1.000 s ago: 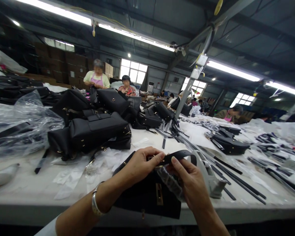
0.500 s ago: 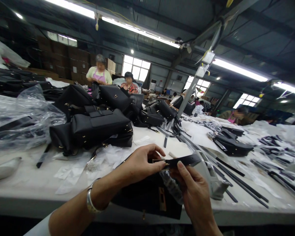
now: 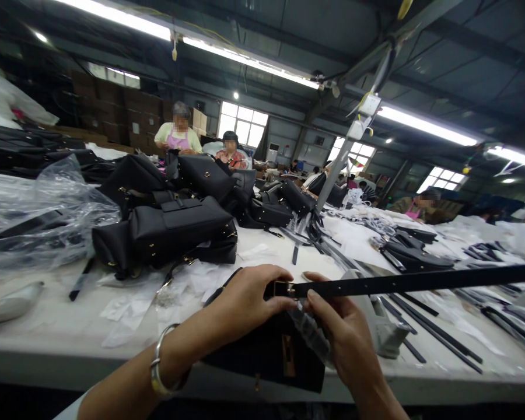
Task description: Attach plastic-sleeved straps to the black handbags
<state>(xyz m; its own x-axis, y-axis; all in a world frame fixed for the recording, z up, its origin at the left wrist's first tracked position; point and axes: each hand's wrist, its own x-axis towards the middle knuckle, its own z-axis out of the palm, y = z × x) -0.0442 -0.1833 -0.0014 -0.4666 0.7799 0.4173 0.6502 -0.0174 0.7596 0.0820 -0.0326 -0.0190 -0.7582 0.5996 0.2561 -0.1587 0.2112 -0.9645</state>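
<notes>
My left hand (image 3: 245, 300) and right hand (image 3: 341, 332) pinch closed on the buckle end of the black strap (image 3: 411, 281), whose length runs level from my fingertips far out to my right.

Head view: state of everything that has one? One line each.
strap: held straight, pointing right, above the table
left hand: shut on the strap at its buckle
right hand: shut on the strap beside the buckle
black bag: lying flat under both hands
plastic bag: crumpled, on the table
</notes>
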